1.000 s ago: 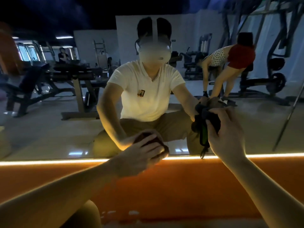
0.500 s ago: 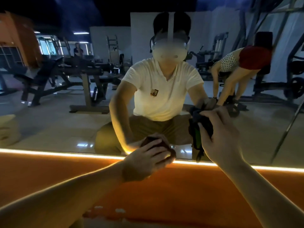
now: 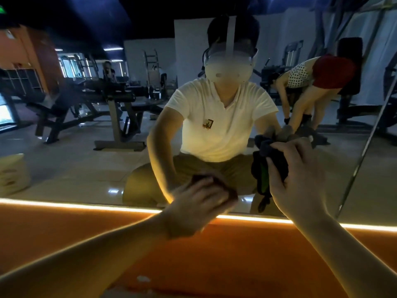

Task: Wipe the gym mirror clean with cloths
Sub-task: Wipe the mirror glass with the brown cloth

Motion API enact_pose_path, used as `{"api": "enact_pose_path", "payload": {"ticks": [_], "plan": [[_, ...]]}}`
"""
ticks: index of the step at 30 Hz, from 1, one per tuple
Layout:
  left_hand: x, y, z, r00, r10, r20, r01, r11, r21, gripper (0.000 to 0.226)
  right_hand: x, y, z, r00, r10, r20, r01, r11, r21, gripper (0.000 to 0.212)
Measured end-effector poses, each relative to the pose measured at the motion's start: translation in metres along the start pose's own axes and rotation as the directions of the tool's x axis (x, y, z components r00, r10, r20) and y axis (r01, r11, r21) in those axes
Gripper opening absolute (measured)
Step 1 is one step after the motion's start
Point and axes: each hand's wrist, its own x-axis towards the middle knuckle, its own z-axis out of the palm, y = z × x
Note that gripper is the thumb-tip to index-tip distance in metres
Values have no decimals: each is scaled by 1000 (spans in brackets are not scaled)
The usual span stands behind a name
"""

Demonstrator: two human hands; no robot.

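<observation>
Rubbing low on the gym mirror (image 3: 75,168), just above the glowing strip (image 3: 86,206), the left hand (image 3: 199,207) showed blurred, its fingers closed over a dark reddish cloth (image 3: 227,189) pressed to the glass at much the same spot as a second earlier. The right hand (image 3: 298,175) had stayed higher and to the right, gripping a bunched dark cloth with a green stripe (image 3: 256,168) against the glass. With so little ground covered, most of the mirror probably remained to be wiped.

Dim, amber strip-glow (image 3: 86,206), motion blur
</observation>
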Motion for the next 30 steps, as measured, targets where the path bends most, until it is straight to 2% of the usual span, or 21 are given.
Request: {"api": "enact_pose_path", "payload": {"ticks": [1,3,5,7,9,10,12,13,15,17,19,21,23,24,26,28,30], "plan": [[-11,7,6,993,90,76,-90,996,6,62,-1,2,0,1000,-1,11,1,1000,8,28],[-16,6,8,971,194,140,-197,980,12,55,-3,7,-1,1000,-8,23,8,1000,23,31],[-1,-12,1,981,168,102,-172,984,36,58,-4,10,-3,1000,-21,12,20,999,26,31],[32,-37,-14,999,-8,-52,10,999,45,63,-4,12,-5,999,-36,-1,36,999,34,30],[73,-55,-28,941,-221,-257,231,973,8,66,-4,15,-6,999,-27,-16,28,999,23,31],[89,-57,-33,896,-315,-314,323,946,-27,69,-5,16,-7,1000,-18,-23,19,1000,16,32],[105,-48,-35,834,-438,-336,430,897,-101,73,-6,21,-9,1000,6,-29,-6,1000,17,33],[103,-39,-32,829,-455,-325,439,890,-125,71,-7,23,-10,1000,17,-26,-17,1000,20,33],[82,-11,-17,900,-360,-244,349,933,-90,65,-10,29,-14,999,36,-27,-35,999,24,33],[53,22,-8,984,-165,-65,164,986,-30,60,-12,35,-18,999,38,-35,-36,998,45,32],[31,39,-1,996,5,87,-5,1000,-7,48,-13,40,-22,998,37,-57,-33,996,81,31],[31,37,3,980,102,173,-114,991,63,44,-16,45,-26,997,41,-72,-33,994,107,29],[48,17,3,984,138,110,-152,979,136,71,-15,51,-30,995,63,-78,-52,989,136,29],[60,4,-1,995,95,38,-99,986,131,82,-14,54,-31,994,74,-78,-62,987,150,29],[95,-16,-21,991,-76,-109,81,996,40,76,-10,58,-34,992,81,-96,-66,986,154,28],[128,-25,-37,932,-287,-220,284,958,-46,74,-6,61,-37,988,81,-130,-60,986,158,26],[144,-18,-36,851,-458,-256,438,889,-133,75,-5,63,-41,983,100,-152,-73,982,174,25]]}}
